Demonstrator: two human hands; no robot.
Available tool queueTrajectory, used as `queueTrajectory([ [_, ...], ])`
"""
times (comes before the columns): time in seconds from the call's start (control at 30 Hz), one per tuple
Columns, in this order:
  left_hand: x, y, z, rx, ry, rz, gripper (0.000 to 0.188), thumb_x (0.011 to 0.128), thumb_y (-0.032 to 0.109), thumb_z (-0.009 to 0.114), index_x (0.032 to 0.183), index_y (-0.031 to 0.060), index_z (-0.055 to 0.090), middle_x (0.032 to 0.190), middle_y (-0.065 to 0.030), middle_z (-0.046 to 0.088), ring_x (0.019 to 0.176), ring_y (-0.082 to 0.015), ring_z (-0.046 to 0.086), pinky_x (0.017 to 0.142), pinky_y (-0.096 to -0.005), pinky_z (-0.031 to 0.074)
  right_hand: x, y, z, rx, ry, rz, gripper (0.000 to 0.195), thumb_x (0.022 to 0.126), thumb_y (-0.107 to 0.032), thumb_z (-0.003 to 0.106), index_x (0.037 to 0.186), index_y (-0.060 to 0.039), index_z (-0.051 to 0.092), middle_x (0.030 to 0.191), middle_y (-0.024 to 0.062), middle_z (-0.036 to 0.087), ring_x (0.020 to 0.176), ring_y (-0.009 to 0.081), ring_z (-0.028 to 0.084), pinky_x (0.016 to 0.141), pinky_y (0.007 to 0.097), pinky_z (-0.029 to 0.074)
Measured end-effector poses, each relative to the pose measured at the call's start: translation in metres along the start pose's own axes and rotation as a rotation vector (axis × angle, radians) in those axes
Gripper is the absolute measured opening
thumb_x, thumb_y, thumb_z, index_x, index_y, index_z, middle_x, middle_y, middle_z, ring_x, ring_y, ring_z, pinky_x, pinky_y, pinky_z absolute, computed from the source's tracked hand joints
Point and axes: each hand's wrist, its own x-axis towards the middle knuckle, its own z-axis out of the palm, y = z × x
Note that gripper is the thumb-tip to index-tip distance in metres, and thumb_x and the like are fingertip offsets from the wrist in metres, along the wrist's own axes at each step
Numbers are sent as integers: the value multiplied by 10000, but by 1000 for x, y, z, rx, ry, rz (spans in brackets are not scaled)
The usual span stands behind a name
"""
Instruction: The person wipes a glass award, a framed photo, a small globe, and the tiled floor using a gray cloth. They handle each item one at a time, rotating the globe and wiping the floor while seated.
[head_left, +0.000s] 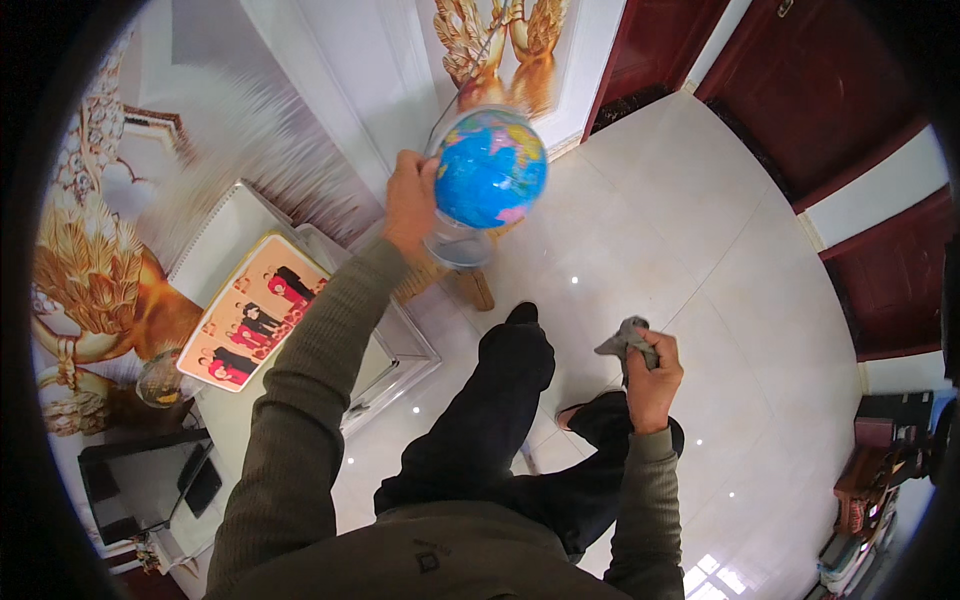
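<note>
My left hand (409, 201) grips a small desk globe (491, 171) by its left side, near the clear frame that runs around the ball. The ball is blue with coloured land areas. Below it, the globe's clear round base (457, 249) hangs in the air above a wooden stool (474, 289). My left fingertips are partly hidden behind the ball. Lower and to the right, my right hand (656, 379) pinches a crumpled grey cloth (625, 346) over the tiled floor. The cloth is apart from the globe.
On the left, a white cabinet (289, 416) bears a framed photo print (255, 315) of people and a clear glass ball (161, 381). A dark flat screen (139, 487) stands nearby. Dark red doors (817, 82) line the far right; stacked items (862, 495) sit at lower right.
</note>
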Motion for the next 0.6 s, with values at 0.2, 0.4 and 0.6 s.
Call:
queueTrajectory([
  [0.2, -5, -91, 10, 8, -88, -133, 186, 1112, 141, 573, 1137, -27, 499, 1000, -273, 652, 931, -411, 673, 808, -494, 524, -48, 56, -8, 35, -36, 250, 255, 926, 58, 703, 1174, 9, 734, 1135, 74, 745, 1060, 155, 684, 967, 314, 557],
  [0.4, -25, -149, 34, 40, 24, -163, 185, 1110, 136, 579, 1137, -31, 506, 996, -221, 633, 892, -340, 641, 825, -466, 516, -84, 83, -3, 90, -6, 380, 263, 906, 48, 719, 1165, 13, 744, 1116, 75, 751, 1040, 161, 697, 947, 317, 563],
  [0.6, -38, -158, 59, -14, 21, -229, 153, 1105, 115, 580, 1147, -20, 522, 1027, -230, 655, 931, -366, 658, 853, -480, 515, -109, 97, 14, 115, 30, 475, 277, 881, 72, 714, 1146, 5, 761, 1110, 45, 758, 1004, 131, 691, 932, 305, 568],
])
